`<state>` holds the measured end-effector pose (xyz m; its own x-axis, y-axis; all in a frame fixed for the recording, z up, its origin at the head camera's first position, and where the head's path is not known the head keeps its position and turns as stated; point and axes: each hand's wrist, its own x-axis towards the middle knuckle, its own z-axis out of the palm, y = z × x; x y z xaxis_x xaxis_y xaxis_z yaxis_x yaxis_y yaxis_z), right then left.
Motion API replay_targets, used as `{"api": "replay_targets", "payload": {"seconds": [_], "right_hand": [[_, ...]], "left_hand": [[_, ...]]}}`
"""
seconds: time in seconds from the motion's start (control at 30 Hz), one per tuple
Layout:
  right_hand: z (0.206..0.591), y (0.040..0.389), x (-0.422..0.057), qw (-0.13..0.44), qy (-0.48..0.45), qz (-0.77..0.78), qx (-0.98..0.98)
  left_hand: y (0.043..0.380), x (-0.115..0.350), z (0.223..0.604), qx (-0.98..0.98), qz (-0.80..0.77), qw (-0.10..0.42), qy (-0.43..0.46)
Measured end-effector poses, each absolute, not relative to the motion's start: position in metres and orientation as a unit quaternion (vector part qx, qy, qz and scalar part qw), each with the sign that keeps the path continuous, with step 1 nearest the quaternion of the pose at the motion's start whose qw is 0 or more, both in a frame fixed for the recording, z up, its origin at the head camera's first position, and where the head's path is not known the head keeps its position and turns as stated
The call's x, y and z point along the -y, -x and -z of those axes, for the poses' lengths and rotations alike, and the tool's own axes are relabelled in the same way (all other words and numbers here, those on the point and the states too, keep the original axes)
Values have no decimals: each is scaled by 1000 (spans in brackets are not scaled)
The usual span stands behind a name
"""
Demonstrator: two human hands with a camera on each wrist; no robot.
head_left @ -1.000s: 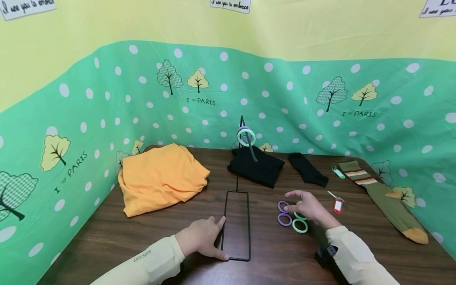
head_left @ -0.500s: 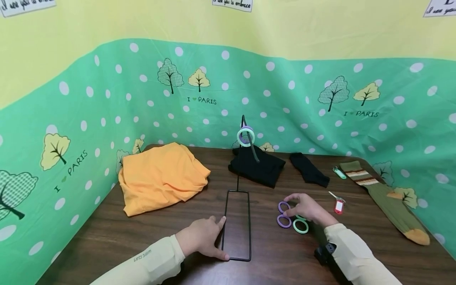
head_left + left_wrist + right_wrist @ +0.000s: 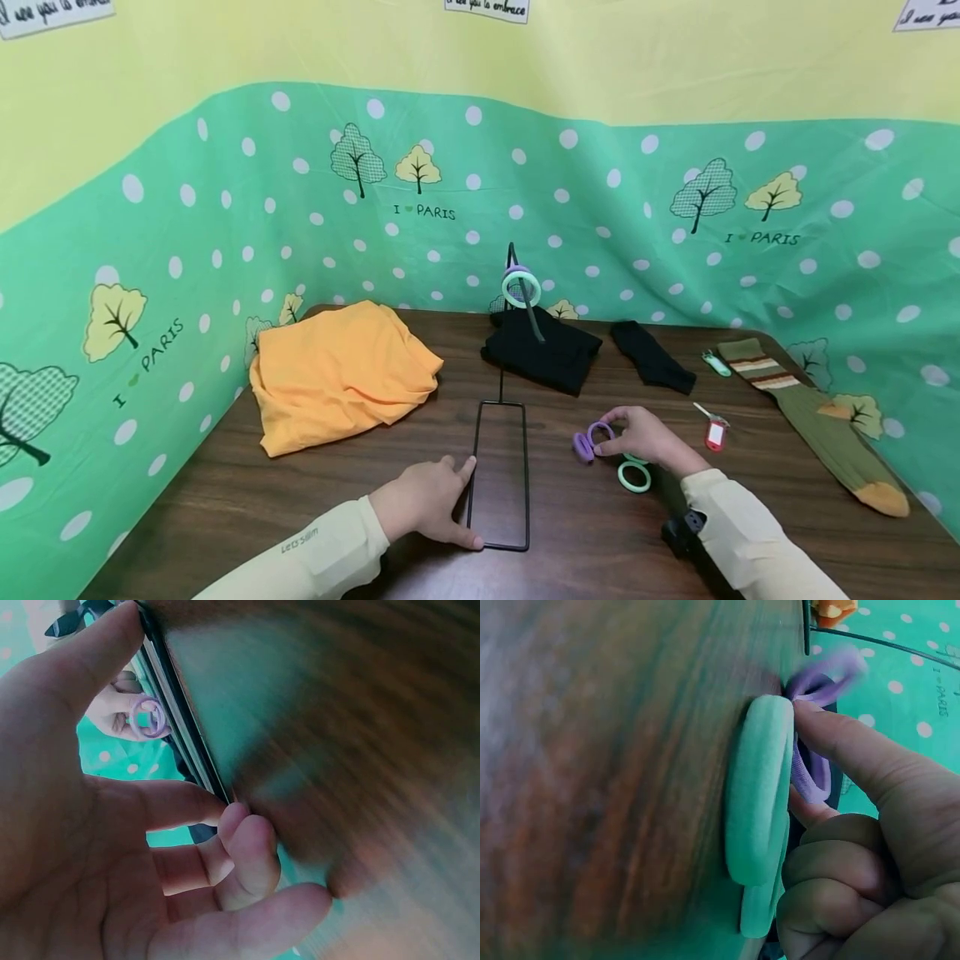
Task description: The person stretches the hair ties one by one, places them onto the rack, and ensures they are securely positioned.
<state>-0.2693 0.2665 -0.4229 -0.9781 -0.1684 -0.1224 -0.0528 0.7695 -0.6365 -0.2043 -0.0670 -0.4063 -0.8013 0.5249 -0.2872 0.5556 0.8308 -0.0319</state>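
Note:
My left hand (image 3: 427, 500) rests at the near left corner of a black wire stand's base (image 3: 527, 475), thumb on the front bar and index fingertip on the side bar. A mint hair tie (image 3: 506, 293) and a purple one (image 3: 516, 270) hang on the stand's upper arm. With thumb and index finger, my right hand (image 3: 645, 437) pinches at two loose purple hair ties. One purple hair tie (image 3: 582, 447) is tipped up on edge; the other purple hair tie (image 3: 810, 776) stands beside the fingers. Two mint hair ties (image 3: 754, 795) lie below the hand, one partly hidden.
Orange cloth (image 3: 345, 375) lies at the back left. Folded black cloth (image 3: 551, 354) sits behind the stand, with a black sock (image 3: 651, 358) beside it. At right are a red key tag (image 3: 715, 435), a green tag (image 3: 716, 364) and a long olive sock (image 3: 813, 425).
My right thumb and index finger have closed in on the purple hair ties, and the nearer one has tipped up from lying flat and shifted left. My left hand keeps its place.

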Motion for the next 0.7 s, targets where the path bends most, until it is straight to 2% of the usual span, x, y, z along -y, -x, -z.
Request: {"api": "replay_targets", "payload": {"seconds": [0.33,0.7], "right_hand": [[419,268,-262,67,82,283,-953],[416,265,-256,11,88,267,-960]], "left_hand": [[205,68,408,-948,62,116,-291],[203,67,407,-948,56,131,-285]]}}
